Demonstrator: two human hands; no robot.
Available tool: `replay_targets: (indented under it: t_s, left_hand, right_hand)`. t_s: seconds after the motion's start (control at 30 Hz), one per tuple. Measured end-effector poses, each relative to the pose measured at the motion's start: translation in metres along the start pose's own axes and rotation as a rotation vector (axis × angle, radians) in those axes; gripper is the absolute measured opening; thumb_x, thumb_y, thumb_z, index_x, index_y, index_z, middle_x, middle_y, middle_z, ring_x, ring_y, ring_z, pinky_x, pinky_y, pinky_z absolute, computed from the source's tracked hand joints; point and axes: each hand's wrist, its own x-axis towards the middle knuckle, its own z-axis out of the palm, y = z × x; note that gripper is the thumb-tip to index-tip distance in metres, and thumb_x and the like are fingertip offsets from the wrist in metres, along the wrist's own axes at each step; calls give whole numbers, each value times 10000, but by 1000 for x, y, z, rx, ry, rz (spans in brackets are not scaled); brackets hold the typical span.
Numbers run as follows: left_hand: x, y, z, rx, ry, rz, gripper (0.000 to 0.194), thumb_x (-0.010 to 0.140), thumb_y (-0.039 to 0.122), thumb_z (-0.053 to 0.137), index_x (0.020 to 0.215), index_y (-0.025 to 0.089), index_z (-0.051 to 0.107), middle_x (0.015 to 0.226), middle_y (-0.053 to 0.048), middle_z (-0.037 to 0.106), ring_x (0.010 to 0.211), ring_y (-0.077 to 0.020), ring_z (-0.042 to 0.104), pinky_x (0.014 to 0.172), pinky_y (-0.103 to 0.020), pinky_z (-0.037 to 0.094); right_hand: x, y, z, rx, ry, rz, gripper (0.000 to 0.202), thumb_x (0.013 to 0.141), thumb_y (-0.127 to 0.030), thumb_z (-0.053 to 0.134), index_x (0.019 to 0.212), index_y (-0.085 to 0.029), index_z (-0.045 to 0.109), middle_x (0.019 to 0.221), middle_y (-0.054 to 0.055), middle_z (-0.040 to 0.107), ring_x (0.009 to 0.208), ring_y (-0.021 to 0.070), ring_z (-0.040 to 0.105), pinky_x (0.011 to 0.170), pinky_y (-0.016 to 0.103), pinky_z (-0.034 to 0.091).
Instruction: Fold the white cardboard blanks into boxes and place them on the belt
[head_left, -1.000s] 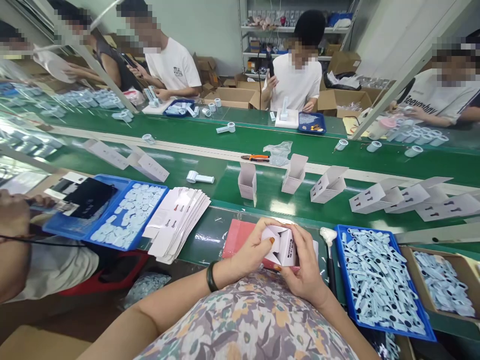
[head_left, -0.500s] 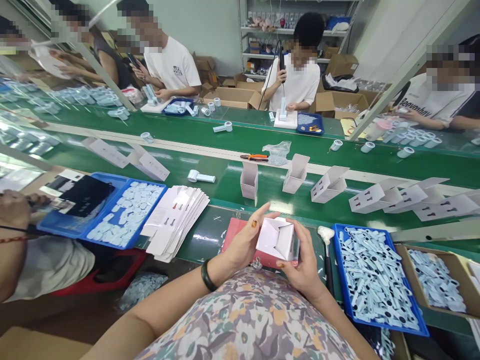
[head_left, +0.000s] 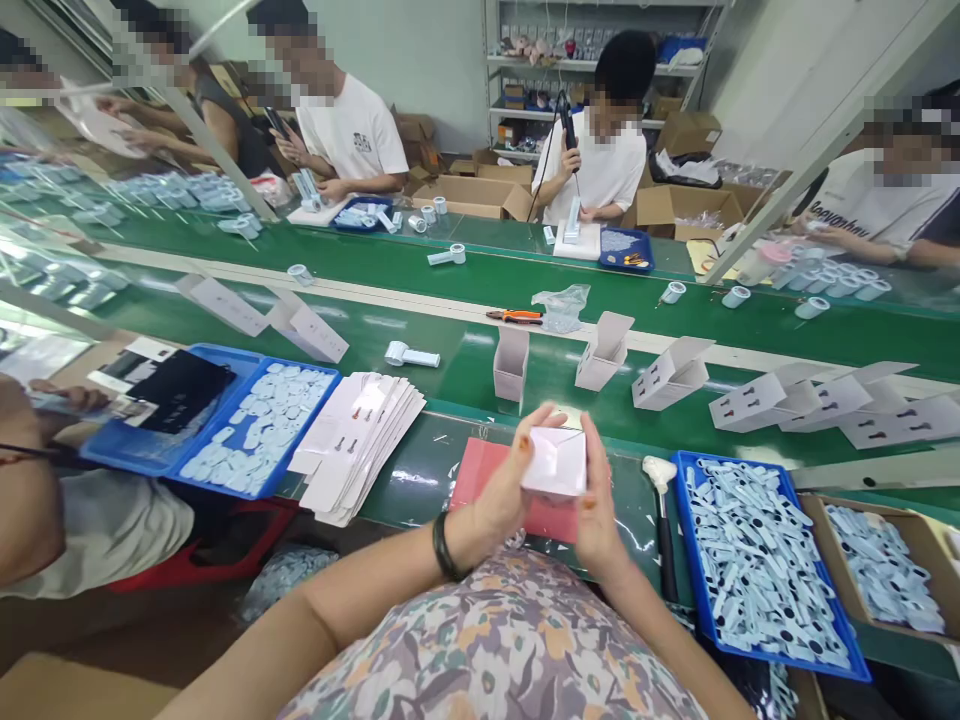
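Between my two hands is a small white carton (head_left: 555,465), its folded end facing up at me. My left hand (head_left: 501,490) presses on its left side, and my right hand (head_left: 600,510) closes on its right side. Below the carton, a red pad (head_left: 480,468) lies on the green bench. A stack of flat printed cartons (head_left: 360,440) is to the left of my hands. A mallet with a pale head and black handle (head_left: 663,525) lies to the right.
Right of me are a blue tray (head_left: 681,500) of pale blue parts and a cardboard box (head_left: 814,515) with more. Open white cartons (head_left: 511,365) stand along the green belt. Pliers (head_left: 514,317) and a handheld fan (head_left: 411,354) lie there. Co-workers (head_left: 589,150) sit opposite; another person's arm is at left.
Both hands have pressed in closer around the carton. Its inward-folded flaps, with a dark gap between them before, now look flatter and closed. The view has shifted slightly.
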Motion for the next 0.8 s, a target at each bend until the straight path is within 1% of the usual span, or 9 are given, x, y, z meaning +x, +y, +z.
replay_targets:
  t_s: [0.1,0.17,0.23,0.33,0.43,0.5,0.53,0.63,0.8]
  left_hand:
    - [-14,-10,-12,186,-216,-50,1067,701,636,901,1573,309,382,1605,-140,448,1434,-356,484,1166,-482,421]
    - [-15,-13,-24,379,-232,-23,1079,608,473,1003,1514,301,445,1584,-152,454,1418,-364,493,1166,-497,420]
    - [-6,-11,-35,471,-145,23,964,610,388,1004,1432,274,513,1512,-155,516,1365,-353,536,1130,-484,455]
    - [12,-2,-44,310,27,124,867,640,365,977,1377,275,528,1418,-112,597,1283,-300,594,1066,-424,508]
    - [20,6,-45,35,169,163,752,699,295,931,1343,306,543,1380,-51,642,1221,-232,637,1060,-383,519]
    - [19,6,-44,-116,171,42,624,753,276,883,1303,286,589,1338,-48,682,1179,-218,667,1073,-396,522]
    - [17,5,-43,-176,155,-53,556,780,282,857,1280,264,616,1310,-59,703,1157,-222,682,1077,-411,527]
    - [12,-5,-40,-290,114,-307,403,828,290,786,1205,196,679,1233,-101,749,1162,-250,698,1120,-445,514]
    - [19,-17,-40,-274,94,-396,446,774,218,793,1200,212,658,1294,-95,732,1250,-262,668,1190,-444,453]
  right_hand:
    - [13,11,-14,-17,79,36,704,1057,-670,115,1646,-339,314,1747,54,249,1614,352,223,1279,678,203]
    - [15,10,-18,-62,87,66,637,1079,-624,210,1623,-333,366,1712,72,332,1593,342,281,1265,675,240]
    - [9,2,-12,-109,143,83,587,1077,-568,359,1606,-317,397,1663,99,408,1559,340,346,1245,659,295]
    - [-16,-15,12,-82,310,96,491,1031,-464,558,1492,-298,544,1511,129,563,1438,334,503,1197,610,393]
    - [-36,-18,38,219,246,268,359,999,-480,620,1289,-274,673,1247,128,713,1129,291,705,1005,516,568]
    - [-36,-14,52,457,210,450,482,946,-578,666,1307,-259,643,1232,138,729,1056,289,736,928,489,608]
    - [-31,-11,57,540,256,509,580,908,-619,696,1353,-256,607,1278,144,717,1095,296,731,957,497,601]
    - [-5,-9,66,630,521,520,734,853,-624,753,1450,-271,512,1420,134,652,1256,284,664,1124,508,505]
    - [29,-8,71,644,809,554,664,898,-547,712,1471,-297,487,1490,108,604,1309,258,629,1155,515,476]
